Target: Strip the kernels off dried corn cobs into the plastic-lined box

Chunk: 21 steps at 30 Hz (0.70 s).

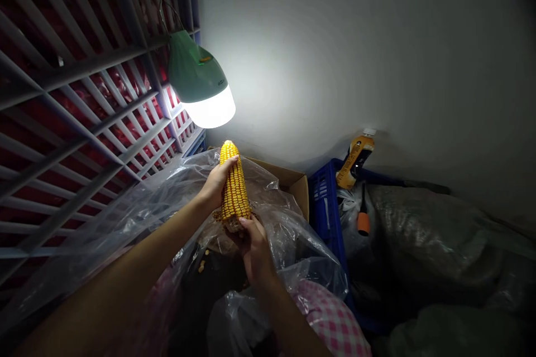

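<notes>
A yellow corn cob (pixel 235 187) stands nearly upright in the middle of the head view, its tip pointing away from me. My left hand (pixel 214 185) is wrapped round its upper left side, the thumb lying across the kernels. At the lower end, my right hand (pixel 254 245) grips the base, where some kernels are gone and the bare cob shows. Under both hands spreads a clear plastic bag (pixel 288 228). A few loose kernels (pixel 202 265) lie on a dark surface below the cob.
A lit green lamp (pixel 199 75) hangs from a slatted plastic crate (pixel 125 162) at the left. Behind the bag is a cardboard box (pixel 299 192). At right, a blue crate (pixel 329 206) holds a yellow bottle (pixel 355 160) and an orange-handled tool (pixel 363 223), beside a large sack (pixel 427 234).
</notes>
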Motion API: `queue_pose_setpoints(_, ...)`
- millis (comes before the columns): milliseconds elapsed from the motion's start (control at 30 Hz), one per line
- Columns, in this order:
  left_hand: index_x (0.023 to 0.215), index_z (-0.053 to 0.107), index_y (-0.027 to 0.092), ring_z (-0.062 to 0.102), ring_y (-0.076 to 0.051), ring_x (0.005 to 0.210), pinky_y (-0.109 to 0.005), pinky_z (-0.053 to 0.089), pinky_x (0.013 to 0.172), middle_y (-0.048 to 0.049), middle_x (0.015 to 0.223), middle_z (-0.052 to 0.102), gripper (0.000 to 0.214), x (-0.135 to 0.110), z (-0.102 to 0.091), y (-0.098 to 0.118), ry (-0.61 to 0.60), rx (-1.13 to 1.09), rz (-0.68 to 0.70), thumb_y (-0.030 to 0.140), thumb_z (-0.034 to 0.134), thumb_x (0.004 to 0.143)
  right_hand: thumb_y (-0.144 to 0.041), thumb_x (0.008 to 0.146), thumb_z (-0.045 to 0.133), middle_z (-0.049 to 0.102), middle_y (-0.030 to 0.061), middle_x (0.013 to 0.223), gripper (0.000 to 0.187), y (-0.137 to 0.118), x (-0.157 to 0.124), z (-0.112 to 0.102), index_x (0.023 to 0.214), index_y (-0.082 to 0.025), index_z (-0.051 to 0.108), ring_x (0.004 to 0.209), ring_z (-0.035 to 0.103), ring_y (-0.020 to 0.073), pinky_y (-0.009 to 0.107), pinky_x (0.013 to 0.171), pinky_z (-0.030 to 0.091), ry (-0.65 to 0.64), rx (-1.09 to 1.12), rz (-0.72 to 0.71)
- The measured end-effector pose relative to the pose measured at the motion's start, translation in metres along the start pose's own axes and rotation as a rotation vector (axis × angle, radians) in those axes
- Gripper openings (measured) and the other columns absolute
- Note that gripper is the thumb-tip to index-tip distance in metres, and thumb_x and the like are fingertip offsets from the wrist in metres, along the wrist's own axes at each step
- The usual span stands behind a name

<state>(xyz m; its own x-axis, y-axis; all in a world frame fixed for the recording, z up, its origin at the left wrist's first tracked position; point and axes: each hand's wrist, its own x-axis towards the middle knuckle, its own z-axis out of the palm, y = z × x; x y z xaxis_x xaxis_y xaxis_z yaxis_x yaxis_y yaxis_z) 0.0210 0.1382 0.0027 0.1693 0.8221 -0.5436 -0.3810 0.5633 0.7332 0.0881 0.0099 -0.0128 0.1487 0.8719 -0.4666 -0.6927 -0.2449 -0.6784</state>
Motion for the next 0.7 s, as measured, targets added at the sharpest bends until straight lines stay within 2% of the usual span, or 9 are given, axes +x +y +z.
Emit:
queue_pose_setpoints(233, 0.086, 0.056, 0.017, 0.054, -0.012, 0.046, -0.022, 0.045, 0.045, 0.0007, 0.058, 0.058, 0.032, 0.002, -0.001, -0.004, -0.035, 0.032, 0.078, 0.040, 0.068, 0.067, -0.019, 0.064, 0.052, 0.066, -0.0001, 0.083, 0.022, 0.001, 0.002, 0.000, 0.083, -0.018, 0.063, 0.080, 0.060, 0.0168, 0.026, 0.065, 0.052, 0.029, -0.120, 0.001)
queue_pose_setpoints(367, 0.078, 0.057, 0.015, 0.054, -0.013, 0.045, -0.024, 0.047, 0.045, -0.0019, 0.056, 0.058, 0.026, 0.003, -0.003, 0.004, -0.037, -0.033, -0.036, 0.040, 0.062, 0.073, -0.015, 0.064, 0.049, 0.067, 0.0001, 0.087, 0.028, -0.002, -0.002, -0.001, 0.087, -0.018, 0.064, 0.083, 0.060, 0.0169, 0.027, 0.072, 0.052, -0.049, -0.110, -0.053)
queue_pose_setpoints(467, 0.076, 0.057, 0.014, 0.055, -0.013, 0.046, -0.024, 0.047, 0.045, -0.0029, 0.057, 0.059, 0.026, 0.002, -0.004, 0.009, -0.029, -0.057, -0.042, 0.040, 0.059, 0.075, -0.021, 0.068, 0.054, 0.067, 0.0013, 0.093, 0.025, -0.004, -0.002, -0.001, 0.091, -0.018, 0.064, 0.089, 0.060, 0.0179, 0.031, 0.081, 0.051, -0.105, -0.007, 0.001)
queue_pose_setpoints(567, 0.081, 0.057, 0.015, 0.055, -0.013, 0.046, -0.024, 0.046, 0.044, -0.0015, 0.057, 0.059, 0.028, -0.001, -0.002, 0.008, -0.038, 0.004, 0.003, 0.040, 0.064, 0.071, -0.028, 0.068, 0.061, 0.067, 0.0013, 0.090, 0.023, -0.002, 0.000, -0.002, 0.089, -0.018, 0.063, 0.085, 0.061, 0.0174, 0.032, 0.080, 0.052, -0.041, 0.069, 0.057)
queue_pose_setpoints(700, 0.083, 0.056, 0.016, 0.054, -0.013, 0.045, -0.023, 0.044, 0.044, 0.0000, 0.056, 0.058, 0.030, -0.001, -0.001, 0.001, -0.048, 0.058, 0.031, 0.041, 0.065, 0.069, -0.027, 0.065, 0.062, 0.067, 0.0003, 0.081, 0.021, 0.003, 0.004, -0.004, 0.084, -0.018, 0.062, 0.077, 0.060, 0.0164, 0.031, 0.072, 0.053, 0.005, 0.067, 0.079)
